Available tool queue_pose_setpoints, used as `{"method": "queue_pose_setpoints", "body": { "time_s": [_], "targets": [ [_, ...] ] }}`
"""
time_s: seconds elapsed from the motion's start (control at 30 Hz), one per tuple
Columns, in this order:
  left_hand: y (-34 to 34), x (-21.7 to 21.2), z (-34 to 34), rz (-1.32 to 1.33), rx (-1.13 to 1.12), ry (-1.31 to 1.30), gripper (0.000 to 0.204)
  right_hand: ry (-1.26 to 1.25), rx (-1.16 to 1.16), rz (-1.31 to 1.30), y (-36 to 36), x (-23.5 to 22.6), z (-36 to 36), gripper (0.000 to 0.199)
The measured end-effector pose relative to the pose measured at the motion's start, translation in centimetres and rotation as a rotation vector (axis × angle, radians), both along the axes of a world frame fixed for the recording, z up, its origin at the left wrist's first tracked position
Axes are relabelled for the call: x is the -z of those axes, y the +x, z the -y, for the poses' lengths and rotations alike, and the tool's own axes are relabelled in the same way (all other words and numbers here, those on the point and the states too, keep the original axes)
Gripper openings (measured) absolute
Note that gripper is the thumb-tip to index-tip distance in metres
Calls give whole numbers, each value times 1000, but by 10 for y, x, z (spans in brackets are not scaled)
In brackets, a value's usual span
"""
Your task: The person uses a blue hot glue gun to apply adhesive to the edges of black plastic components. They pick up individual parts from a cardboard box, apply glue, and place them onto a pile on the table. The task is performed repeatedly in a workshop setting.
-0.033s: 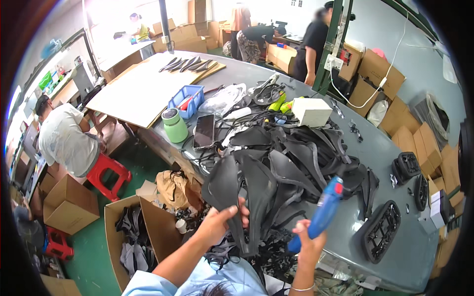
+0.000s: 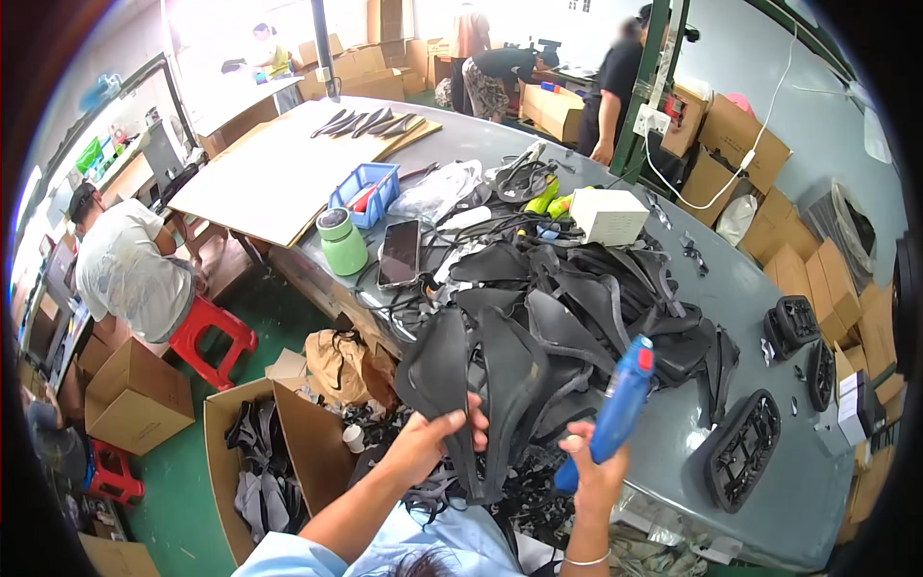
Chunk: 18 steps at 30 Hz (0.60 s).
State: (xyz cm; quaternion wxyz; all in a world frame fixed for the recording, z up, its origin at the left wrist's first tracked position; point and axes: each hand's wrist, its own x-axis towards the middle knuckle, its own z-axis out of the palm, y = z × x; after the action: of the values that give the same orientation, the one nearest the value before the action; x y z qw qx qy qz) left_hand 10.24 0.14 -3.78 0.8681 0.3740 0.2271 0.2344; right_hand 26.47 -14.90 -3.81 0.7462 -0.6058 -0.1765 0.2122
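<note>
Shifted slightly left near the table's edge [image 2: 663,471], the blue tool [image 2: 620,402] is grasped by the right hand [image 2: 598,469], not touching the black piece [image 2: 510,380] held by the left hand [image 2: 430,442].

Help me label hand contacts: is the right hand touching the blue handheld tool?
Touching. The head view shows the right hand wrapped around the blue handheld tool, skin directly against its casing, holding it up at a slant.

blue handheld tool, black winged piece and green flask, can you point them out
Blue handheld tool [image 2: 620,406]: head view, on its body.
Black winged piece [image 2: 507,383]: head view, on its right wing.
Green flask [image 2: 344,248]: head view, on its side.
</note>
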Motion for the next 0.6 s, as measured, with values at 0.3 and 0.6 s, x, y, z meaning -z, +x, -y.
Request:
{"method": "queue_pose_setpoints", "body": {
  "time_s": [0.3,0.6],
  "targets": [
    [-60,1,18,386,65,-288,51,-140,-204,184,-37,-7,-37,45],
    [-62,-8,31,186,-761,366,98,-311,-563,852,-111,-20,-28,52]
  ]
}}
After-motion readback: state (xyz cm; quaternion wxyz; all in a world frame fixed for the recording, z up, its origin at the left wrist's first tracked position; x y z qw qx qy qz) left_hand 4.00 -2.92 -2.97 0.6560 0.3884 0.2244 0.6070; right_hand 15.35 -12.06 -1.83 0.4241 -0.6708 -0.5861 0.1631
